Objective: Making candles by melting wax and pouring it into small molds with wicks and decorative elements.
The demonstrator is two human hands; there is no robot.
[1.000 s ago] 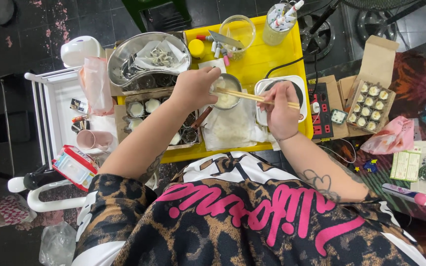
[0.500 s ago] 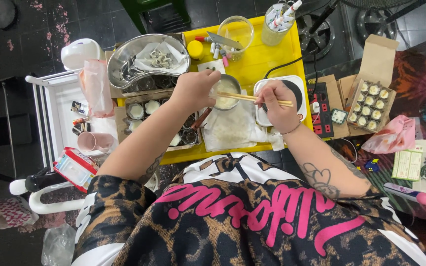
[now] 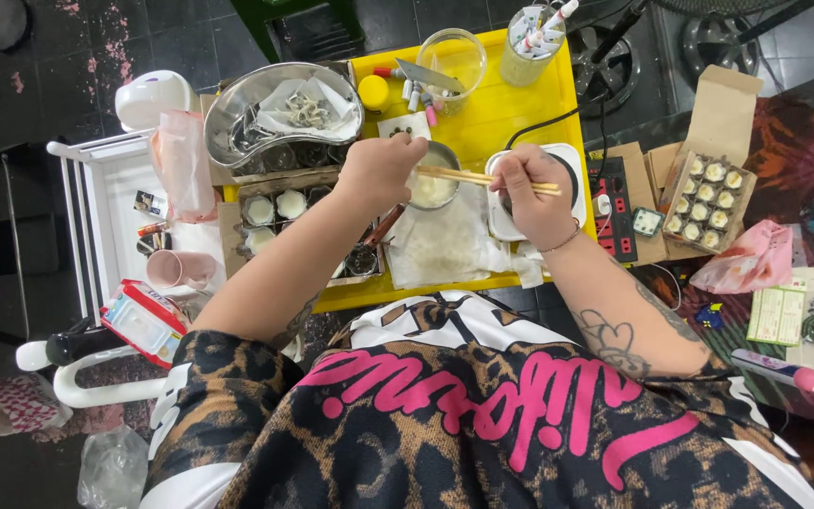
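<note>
right hand point(image 3: 531, 193) pinching chopsticks point(image 3: 482, 177) over small pot point(image 3: 433, 187); left hand point(image 3: 381, 168) gripping pot rim.

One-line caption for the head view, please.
Left hand steadies a small metal pot on a yellow tray while right hand holds chopsticks over it.

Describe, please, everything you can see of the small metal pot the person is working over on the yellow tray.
The small metal pot is round, shiny and shallow, holding a pale, creamy white filling. It sits upright on the yellow tray, at the far edge of a sheet of white paper and left of a white hot plate. The left hand covers its left rim. Wooden chopsticks, held by the right hand, reach across its top.
</note>
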